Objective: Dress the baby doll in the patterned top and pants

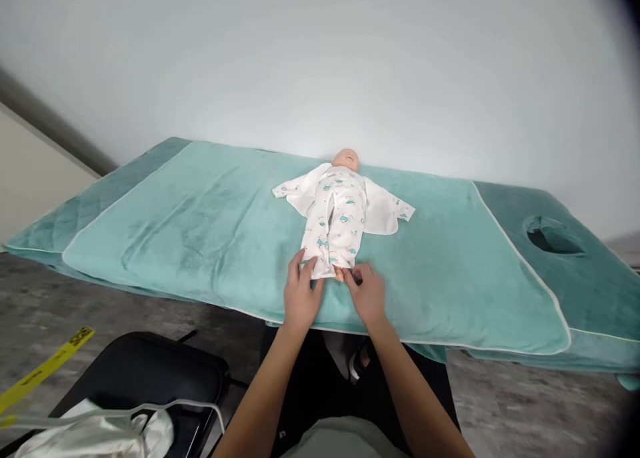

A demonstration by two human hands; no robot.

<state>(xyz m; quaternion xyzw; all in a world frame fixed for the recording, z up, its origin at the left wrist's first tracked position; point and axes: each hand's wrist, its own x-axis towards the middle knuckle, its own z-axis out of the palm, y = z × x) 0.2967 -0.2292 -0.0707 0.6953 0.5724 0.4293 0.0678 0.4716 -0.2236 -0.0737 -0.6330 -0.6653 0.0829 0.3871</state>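
Observation:
A baby doll (pixel 346 159) lies on its back on the teal bed cover, head toward the wall. White printed baby trousers (pixel 347 208) lie over its body and legs, and a white baby shirt (pixel 381 211) is spread out at both sides with its sleeves outstretched. My left hand (pixel 301 295) has its fingers and thumb on the cuff of the left-side trouser leg, gripping the cloth. At the other cuff, my right hand (pixel 369 293) pinches the hem beside the doll's foot (pixel 339 274). A little of that foot shows between the hands.
The teal-covered massage bed (pixel 240 225) runs along a pale wall. A face hole (pixel 555 237) is at its right end. At lower left stands a black chair (pixel 145 365) with white cloth (pixel 105 438), a cable (pixel 150 408) and a yellow strap (pixel 45 371) nearby.

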